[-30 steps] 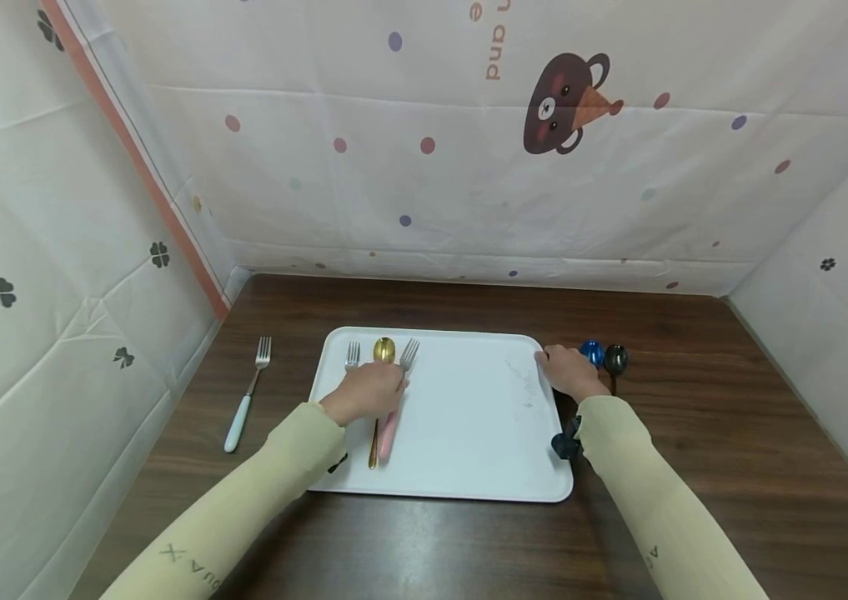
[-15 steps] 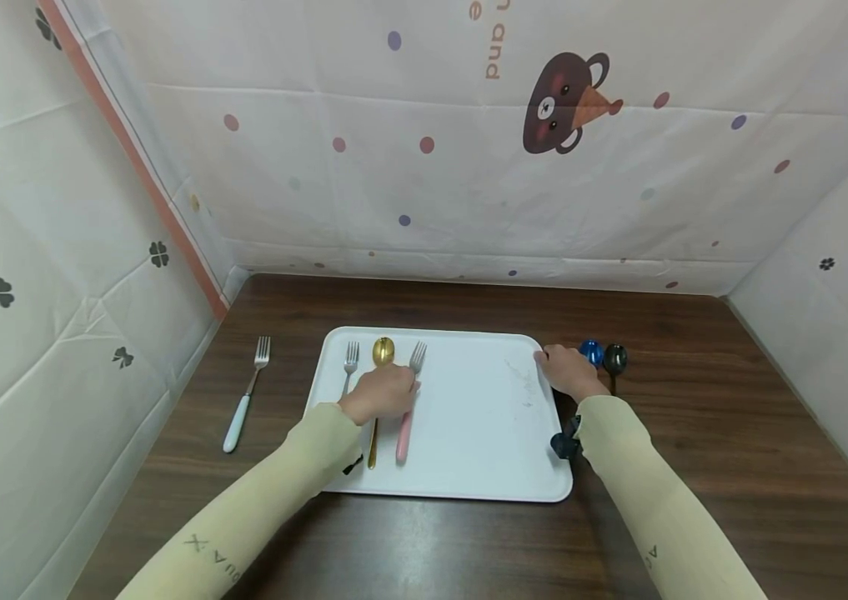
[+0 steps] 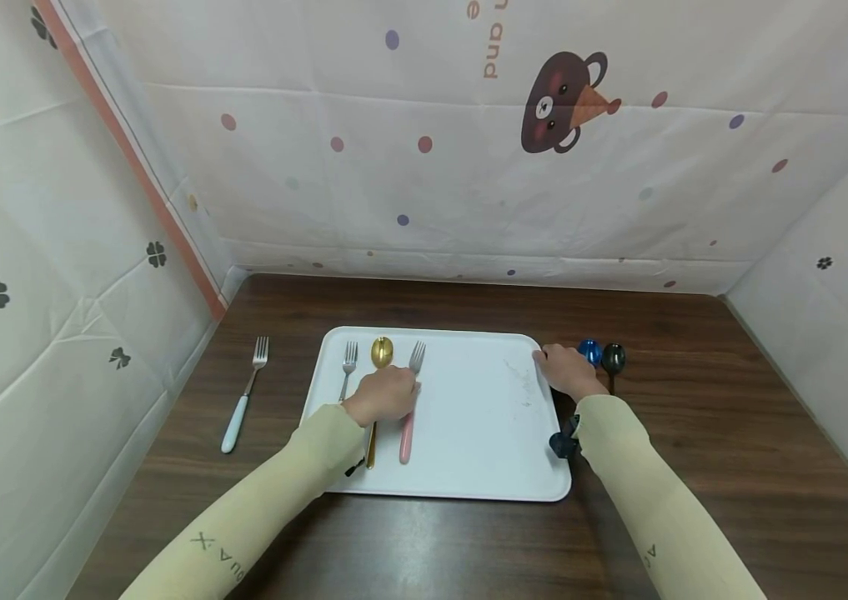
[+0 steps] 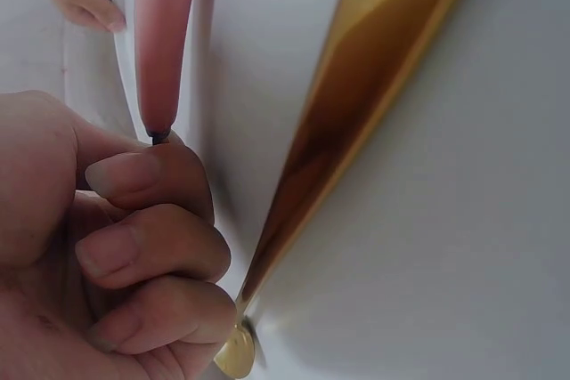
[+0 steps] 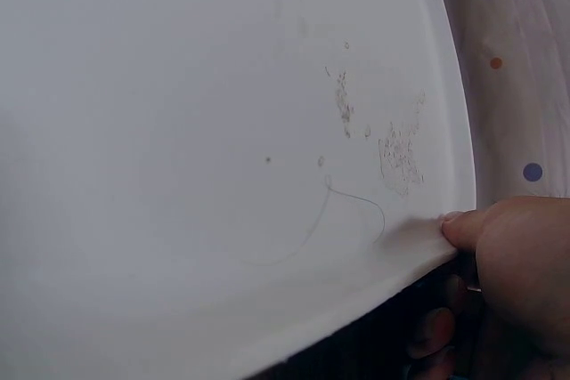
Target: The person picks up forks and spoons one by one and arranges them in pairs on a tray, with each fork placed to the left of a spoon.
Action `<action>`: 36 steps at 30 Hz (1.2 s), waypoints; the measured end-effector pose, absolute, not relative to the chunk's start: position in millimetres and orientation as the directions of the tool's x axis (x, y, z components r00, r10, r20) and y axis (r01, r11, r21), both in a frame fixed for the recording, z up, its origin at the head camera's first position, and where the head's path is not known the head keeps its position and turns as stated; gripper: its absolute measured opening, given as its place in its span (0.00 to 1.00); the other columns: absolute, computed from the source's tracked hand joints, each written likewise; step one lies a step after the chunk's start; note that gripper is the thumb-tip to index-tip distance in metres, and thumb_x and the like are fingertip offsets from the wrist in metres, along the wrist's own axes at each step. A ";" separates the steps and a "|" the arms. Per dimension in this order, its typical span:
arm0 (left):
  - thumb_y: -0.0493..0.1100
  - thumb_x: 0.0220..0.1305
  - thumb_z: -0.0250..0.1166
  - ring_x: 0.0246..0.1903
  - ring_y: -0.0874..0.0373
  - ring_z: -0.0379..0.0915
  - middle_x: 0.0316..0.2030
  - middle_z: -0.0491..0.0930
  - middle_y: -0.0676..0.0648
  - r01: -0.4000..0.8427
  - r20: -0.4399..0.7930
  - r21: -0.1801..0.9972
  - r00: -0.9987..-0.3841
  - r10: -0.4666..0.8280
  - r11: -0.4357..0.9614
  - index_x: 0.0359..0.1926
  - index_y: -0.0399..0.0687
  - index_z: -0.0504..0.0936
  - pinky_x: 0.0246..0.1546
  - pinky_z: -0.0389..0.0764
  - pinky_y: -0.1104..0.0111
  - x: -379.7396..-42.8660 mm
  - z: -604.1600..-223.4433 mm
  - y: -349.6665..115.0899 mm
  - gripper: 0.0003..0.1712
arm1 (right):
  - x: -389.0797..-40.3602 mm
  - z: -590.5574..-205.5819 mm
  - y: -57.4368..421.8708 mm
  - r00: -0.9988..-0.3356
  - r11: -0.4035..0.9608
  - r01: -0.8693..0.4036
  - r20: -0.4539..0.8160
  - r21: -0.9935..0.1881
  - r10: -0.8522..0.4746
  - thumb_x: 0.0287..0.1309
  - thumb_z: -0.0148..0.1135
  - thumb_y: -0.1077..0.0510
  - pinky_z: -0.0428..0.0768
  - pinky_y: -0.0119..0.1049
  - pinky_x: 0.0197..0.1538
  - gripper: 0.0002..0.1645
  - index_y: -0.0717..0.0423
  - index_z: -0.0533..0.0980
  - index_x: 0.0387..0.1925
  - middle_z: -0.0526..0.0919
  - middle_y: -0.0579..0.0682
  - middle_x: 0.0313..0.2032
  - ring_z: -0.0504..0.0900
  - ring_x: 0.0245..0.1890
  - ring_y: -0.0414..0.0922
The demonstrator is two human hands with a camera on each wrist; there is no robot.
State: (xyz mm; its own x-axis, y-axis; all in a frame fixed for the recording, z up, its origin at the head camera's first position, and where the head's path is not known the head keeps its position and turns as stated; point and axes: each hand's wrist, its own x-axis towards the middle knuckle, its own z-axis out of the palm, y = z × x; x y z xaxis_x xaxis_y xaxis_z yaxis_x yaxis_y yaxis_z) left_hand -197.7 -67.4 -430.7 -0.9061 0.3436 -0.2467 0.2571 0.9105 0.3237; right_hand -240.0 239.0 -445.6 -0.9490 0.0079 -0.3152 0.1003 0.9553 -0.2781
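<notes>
Pink-handled fork [image 3: 406,439], on or just above the white tray [image 3: 484,421], off-centre toward nine o'clock. I judge it light, stiff, slick; best held at the neck, where the left hand [image 3: 384,393] pinches it. Right hand [image 3: 568,370] grips the tray, two o'clock.

Pale yellow on both arms here: the left sleeve [image 3: 262,510] runs long, right down to the wrist, and the right sleeve [image 3: 652,492] matches it! Dark lettering [image 3: 225,555] slants across the left one, an X shape standing out, and small dark letters [image 3: 650,551] mark the other. At the right cuff [image 3: 598,410], a chunky black device [image 3: 562,445]; by the left, just a black sliver [image 3: 353,469]. Both hands bare, and the left hand [image 3: 382,394] shows short, rounded nails [image 4: 109,251]!
</notes>
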 end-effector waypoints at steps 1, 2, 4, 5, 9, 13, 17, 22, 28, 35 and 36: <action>0.47 0.73 0.49 0.24 0.55 0.68 0.25 0.75 0.46 0.258 -0.244 0.323 -0.907 0.344 0.910 0.28 0.46 0.77 0.24 0.69 0.62 -197.8 -431.2 -67.3 0.18 | -240.0 -445.5 238.9 -0.949 0.955 0.101 -0.315 -0.278 0.008 0.74 0.35 0.47 0.68 0.62 0.61 0.33 0.68 0.61 0.67 0.68 0.70 0.63 0.70 0.61 0.66; 0.47 0.73 0.49 0.24 0.55 0.68 0.25 0.75 0.46 0.259 -0.241 0.323 -0.907 0.344 0.910 0.27 0.46 0.76 0.24 0.69 0.62 -198.0 -431.7 -67.2 0.18 | -240.2 -445.6 238.9 -0.949 0.956 0.100 -0.314 -0.276 0.008 0.74 0.35 0.47 0.68 0.61 0.61 0.33 0.68 0.61 0.67 0.68 0.70 0.63 0.70 0.61 0.66; 0.47 0.73 0.49 0.24 0.55 0.69 0.25 0.76 0.47 0.260 -0.239 0.321 -0.908 0.344 0.911 0.27 0.47 0.76 0.24 0.69 0.61 -198.5 -433.1 -67.0 0.18 | -240.4 -445.7 238.9 -0.950 0.957 0.100 -0.313 -0.274 0.009 0.74 0.35 0.47 0.68 0.61 0.61 0.32 0.68 0.62 0.67 0.69 0.69 0.63 0.70 0.61 0.66; 0.47 0.73 0.49 0.24 0.55 0.69 0.25 0.76 0.47 0.260 -0.238 0.319 -0.909 0.343 0.911 0.26 0.47 0.76 0.24 0.69 0.61 -198.8 -433.9 -66.9 0.19 | -240.5 -445.7 238.7 -0.950 0.957 0.100 -0.313 -0.274 0.010 0.74 0.36 0.47 0.68 0.61 0.61 0.32 0.67 0.62 0.67 0.69 0.69 0.63 0.71 0.61 0.66; 0.48 0.73 0.49 0.25 0.55 0.70 0.26 0.77 0.46 0.254 -0.237 0.313 -0.912 0.334 0.915 0.25 0.48 0.76 0.25 0.70 0.60 -199.1 -435.6 -66.5 0.19 | -240.7 -445.8 238.8 -0.950 0.956 0.101 -0.311 -0.275 0.011 0.74 0.36 0.47 0.69 0.61 0.61 0.32 0.67 0.62 0.67 0.69 0.69 0.63 0.71 0.60 0.65; 0.48 0.72 0.49 0.25 0.54 0.70 0.27 0.77 0.46 0.251 -0.234 0.308 -0.915 0.329 0.918 0.24 0.48 0.76 0.25 0.70 0.60 -199.5 -435.9 -65.8 0.20 | -241.3 -447.0 239.8 -0.952 0.956 0.098 -0.307 -0.275 0.009 0.74 0.36 0.47 0.69 0.61 0.61 0.32 0.67 0.62 0.67 0.69 0.69 0.63 0.71 0.60 0.65; 0.48 0.72 0.49 0.24 0.54 0.69 0.24 0.76 0.47 0.252 -0.233 0.310 -0.915 0.330 0.917 0.24 0.48 0.76 0.24 0.69 0.61 -199.9 -435.6 -65.2 0.20 | -241.9 -448.4 240.5 -0.951 0.955 0.101 -0.308 -0.279 0.011 0.74 0.36 0.47 0.69 0.61 0.61 0.33 0.67 0.62 0.67 0.69 0.69 0.63 0.72 0.59 0.65; 0.47 0.71 0.50 0.23 0.55 0.69 0.23 0.76 0.47 0.270 -0.213 0.279 -0.918 0.333 0.921 0.25 0.47 0.78 0.22 0.69 0.61 -198.8 -434.1 -65.2 0.18 | -242.4 -449.4 241.1 -0.950 0.953 0.108 -0.313 -0.283 0.015 0.74 0.36 0.47 0.69 0.61 0.60 0.33 0.67 0.61 0.67 0.69 0.69 0.63 0.72 0.59 0.64; 0.49 0.71 0.52 0.21 0.56 0.69 0.23 0.77 0.47 0.288 -0.196 0.200 -0.925 0.326 0.937 0.27 0.48 0.81 0.20 0.69 0.62 -198.6 -434.1 -64.1 0.18 | -241.5 -448.1 240.4 -0.949 0.951 0.109 -0.315 -0.288 0.013 0.74 0.36 0.47 0.69 0.61 0.61 0.33 0.67 0.61 0.67 0.69 0.69 0.63 0.71 0.60 0.65; 0.49 0.71 0.51 0.19 0.57 0.68 0.20 0.74 0.49 0.278 -0.215 0.218 -0.921 0.324 0.935 0.20 0.51 0.74 0.19 0.68 0.64 -199.3 -433.3 -63.0 0.21 | -240.9 -446.3 239.4 -0.947 0.951 0.114 -0.319 -0.287 0.017 0.74 0.36 0.47 0.68 0.62 0.61 0.33 0.67 0.60 0.68 0.68 0.69 0.63 0.70 0.61 0.66; 0.48 0.71 0.51 0.19 0.57 0.68 0.19 0.73 0.49 0.277 -0.216 0.220 -0.921 0.323 0.935 0.20 0.51 0.74 0.19 0.68 0.64 -199.5 -433.3 -62.9 0.21 | -240.8 -446.1 239.2 -0.947 0.951 0.114 -0.320 -0.286 0.018 0.74 0.36 0.47 0.68 0.62 0.61 0.33 0.67 0.60 0.68 0.68 0.69 0.64 0.70 0.61 0.66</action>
